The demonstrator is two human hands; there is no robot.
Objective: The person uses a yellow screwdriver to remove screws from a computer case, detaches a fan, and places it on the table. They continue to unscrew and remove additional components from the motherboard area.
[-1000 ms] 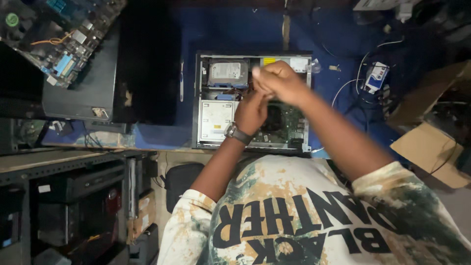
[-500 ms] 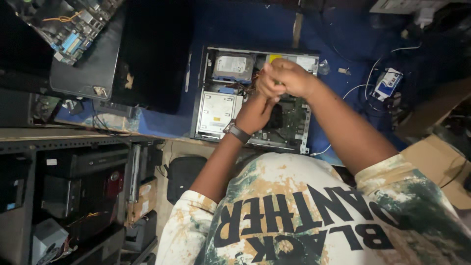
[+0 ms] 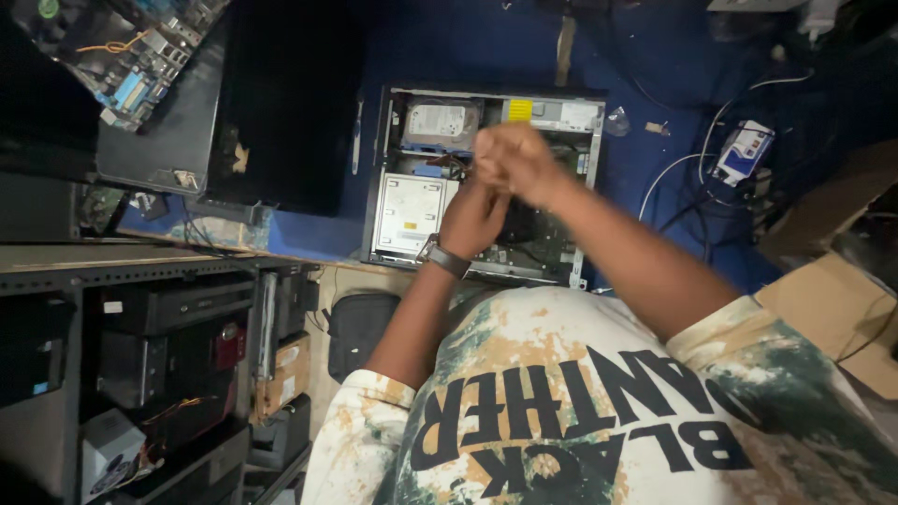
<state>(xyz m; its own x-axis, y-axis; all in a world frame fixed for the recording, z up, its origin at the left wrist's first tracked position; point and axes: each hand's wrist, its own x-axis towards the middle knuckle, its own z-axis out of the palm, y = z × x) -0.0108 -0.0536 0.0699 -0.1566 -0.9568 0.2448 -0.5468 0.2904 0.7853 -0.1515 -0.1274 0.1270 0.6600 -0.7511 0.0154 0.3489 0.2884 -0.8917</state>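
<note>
Blue counter (image 3: 449, 56), dim workshop. One open desktop case (image 3: 486, 182) lies flat near its front edge: one hard drive (image 3: 440, 122), one optical drive (image 3: 407, 215) inside. Both hands over the case: left hand (image 3: 472, 215), wristwatch on it, and right hand (image 3: 514, 164) closed together; blurred, can't tell what they grip. One loose motherboard (image 3: 131, 51) at upper left. One black monitor (image 3: 281, 103) beside the case.
</note>
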